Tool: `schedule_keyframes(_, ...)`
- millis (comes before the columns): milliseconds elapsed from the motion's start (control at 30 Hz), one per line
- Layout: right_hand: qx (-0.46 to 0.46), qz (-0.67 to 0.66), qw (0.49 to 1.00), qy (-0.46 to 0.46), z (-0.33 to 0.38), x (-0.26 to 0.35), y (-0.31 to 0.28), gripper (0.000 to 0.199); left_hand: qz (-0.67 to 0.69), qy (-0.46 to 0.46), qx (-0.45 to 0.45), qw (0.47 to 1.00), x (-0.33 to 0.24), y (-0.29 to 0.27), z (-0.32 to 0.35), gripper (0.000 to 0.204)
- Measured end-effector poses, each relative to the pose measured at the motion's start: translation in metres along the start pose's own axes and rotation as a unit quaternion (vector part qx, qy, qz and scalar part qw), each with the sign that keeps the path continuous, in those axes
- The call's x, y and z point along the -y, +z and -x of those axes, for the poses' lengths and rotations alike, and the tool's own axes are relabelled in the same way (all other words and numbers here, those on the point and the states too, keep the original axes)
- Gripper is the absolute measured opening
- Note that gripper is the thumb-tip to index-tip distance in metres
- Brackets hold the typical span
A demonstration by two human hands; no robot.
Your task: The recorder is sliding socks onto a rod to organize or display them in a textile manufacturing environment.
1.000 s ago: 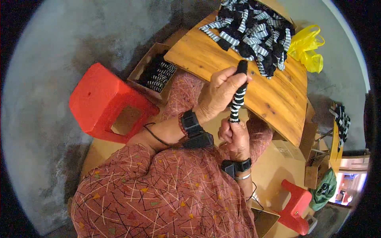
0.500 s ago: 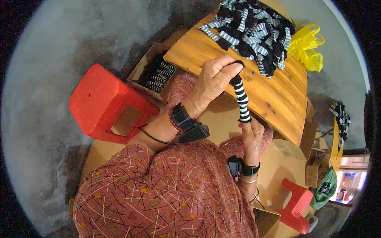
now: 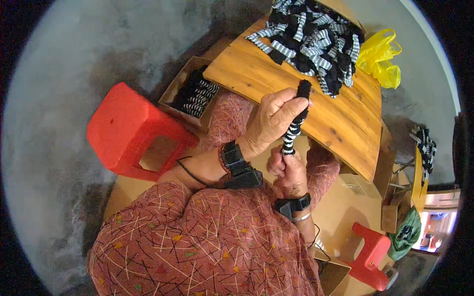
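Over the near edge of the wooden table point(image 3: 266, 69), I hold a black-and-white striped knitted tube point(image 3: 292, 134) with a fuzzy black end. My left hand point(image 3: 274, 118) pinches its upper part between thumb and fingers, and the black end sticks up past the thumb. Below, my right hand point(image 3: 290, 173) is closed round the lower striped end, which it partly hides. The tube looks bunched and slightly tilted between the two hands. Whether it is a sock or another knit piece, I cannot tell.
A heap of similar striped knits point(image 3: 316, 47) covers the table's far part, beside a yellow plastic bag point(image 3: 380, 59). At left stand an open carton point(image 3: 170, 93) of striped knits and a red stool point(image 3: 118, 128). Another red stool point(image 3: 368, 254) and a green bag point(image 3: 406, 234) are at right.
My right hand has moved up and left, closer to the left hand. The left hand came down the tube slightly, so more black end shows above it. The tube went from stretched to bunched.
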State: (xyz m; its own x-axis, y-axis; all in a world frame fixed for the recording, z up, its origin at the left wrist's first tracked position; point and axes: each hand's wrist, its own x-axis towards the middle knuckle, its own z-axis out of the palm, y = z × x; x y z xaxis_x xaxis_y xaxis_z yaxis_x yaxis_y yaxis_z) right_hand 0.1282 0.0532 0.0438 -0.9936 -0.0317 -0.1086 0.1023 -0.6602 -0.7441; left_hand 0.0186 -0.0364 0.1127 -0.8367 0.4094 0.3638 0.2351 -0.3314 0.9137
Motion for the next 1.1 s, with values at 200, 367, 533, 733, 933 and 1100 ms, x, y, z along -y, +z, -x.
schedule_keyframes(200, -0.109, 0.208, 0.972, -0.029, 0.003, 0.015, -0.01, 0.025, 0.199, -0.066, -0.07, 0.975, 0.005, -0.01, -0.006, 0.023)
schedule_keyframes(367, -0.186, 0.437, 0.861, -0.182, 0.0, 0.018, -0.022, 0.025, 0.112, -0.061, -0.058, 0.99, 0.011, -0.013, -0.011, 0.024)
schedule_keyframes(533, -0.222, 0.598, 0.725, -0.259, 0.0, 0.028, -0.02, 0.032, 0.038, -0.023, -0.053, 0.998, 0.025, -0.006, -0.009, 0.027)
schedule_keyframes(733, -0.093, 0.068, 0.992, 0.052, 0.0, 0.024, 0.008, 0.022, 0.147, -0.068, -0.026, 0.987, 0.008, -0.001, -0.009, 0.028)
schedule_keyframes(933, -0.161, 0.364, 0.914, -0.074, 0.003, 0.027, -0.02, 0.027, -0.084, 0.068, -0.008, 0.994, 0.013, -0.042, -0.025, 0.042)
schedule_keyframes(1100, -0.163, 0.405, 0.891, -0.122, 0.006, 0.027, -0.03, 0.027, -0.02, 0.035, 0.014, 0.999, -0.021, -0.052, -0.028, 0.034)
